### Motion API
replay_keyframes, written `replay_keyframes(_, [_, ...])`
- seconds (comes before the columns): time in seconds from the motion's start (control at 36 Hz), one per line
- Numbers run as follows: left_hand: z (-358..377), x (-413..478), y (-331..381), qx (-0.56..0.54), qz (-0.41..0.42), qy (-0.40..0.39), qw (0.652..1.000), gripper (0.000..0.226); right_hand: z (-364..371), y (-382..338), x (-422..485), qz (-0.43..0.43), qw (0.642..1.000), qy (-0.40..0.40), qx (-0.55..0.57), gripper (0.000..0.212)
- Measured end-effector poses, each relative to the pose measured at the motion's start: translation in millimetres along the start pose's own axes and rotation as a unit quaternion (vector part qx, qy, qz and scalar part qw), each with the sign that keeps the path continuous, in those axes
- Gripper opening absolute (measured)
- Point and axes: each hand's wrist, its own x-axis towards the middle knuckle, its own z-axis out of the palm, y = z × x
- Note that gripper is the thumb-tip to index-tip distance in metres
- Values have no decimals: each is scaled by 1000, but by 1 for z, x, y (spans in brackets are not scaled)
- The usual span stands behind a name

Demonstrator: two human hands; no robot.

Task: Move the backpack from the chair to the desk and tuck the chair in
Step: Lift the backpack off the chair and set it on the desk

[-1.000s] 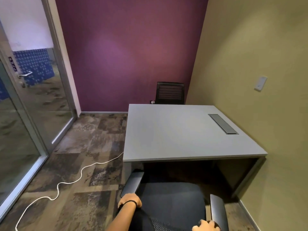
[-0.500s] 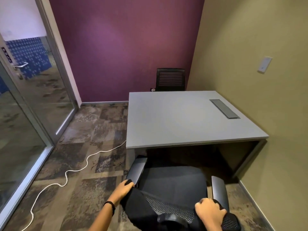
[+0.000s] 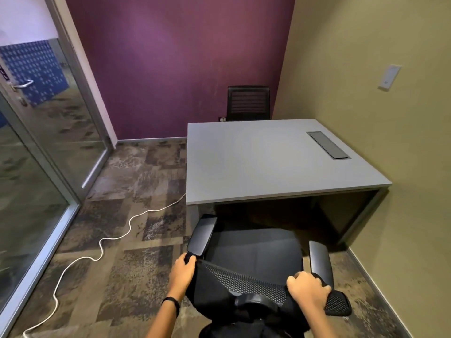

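Observation:
A black mesh-back office chair (image 3: pixel 253 254) stands in front of the grey desk (image 3: pixel 268 162), its seat just outside the desk's front edge. My left hand (image 3: pixel 183 270) grips the left top corner of the chair's backrest. My right hand (image 3: pixel 308 290) grips the right top of the backrest. The chair's seat is bare and the desk top holds only a built-in cable flap (image 3: pixel 328 148). No backpack is in view.
A white cable (image 3: pixel 102 245) snakes over the patterned carpet left of the chair. A glass wall and door (image 3: pixel 36 152) close the left side. A second black chair (image 3: pixel 248 103) stands behind the desk. The olive wall (image 3: pixel 390 118) runs along the desk's right side.
The view has tilted down, so more of the backrest and both hands show. The chair has come back slightly from the desk; both hands stay on its backrest.

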Motion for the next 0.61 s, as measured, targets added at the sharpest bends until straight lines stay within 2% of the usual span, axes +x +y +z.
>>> replay_keyframes(0.06, [2, -3, -5, -43, 0, 8, 999, 16, 1, 0, 1, -1, 1000, 3, -2, 35])
replay_keyframes(0.08, [2, -4, -7, -62, 0, 10, 998, 17, 1, 0, 1, -3, 1000, 4, -3, 35])
replay_keyframes(0.19, [1, -6, -11, -78, 8, 28, 997, 34, 0, 1, 1, -13, 1000, 15, 2, 35])
replay_keyframes(0.28, [0, -10, -12, -73, 6, 28, 997, 40, 0, 0, 0, -11, 1000, 15, 2, 36])
replay_keyframes(0.47, [0, -17, -27, -70, 8, 6, 997, 39, 1, 1, -1, -13, 1000, 19, 6, 36])
replay_keyframes(0.56, [-2, -24, -33, -81, -3, -27, 996, 33, -1, 0, -1, -12, 1000, 21, 6, 37])
replay_keyframes(0.61, [0, -30, -39, -96, -13, -51, 994, 41, -3, -1, -1, -12, 1000, 22, 4, 37])
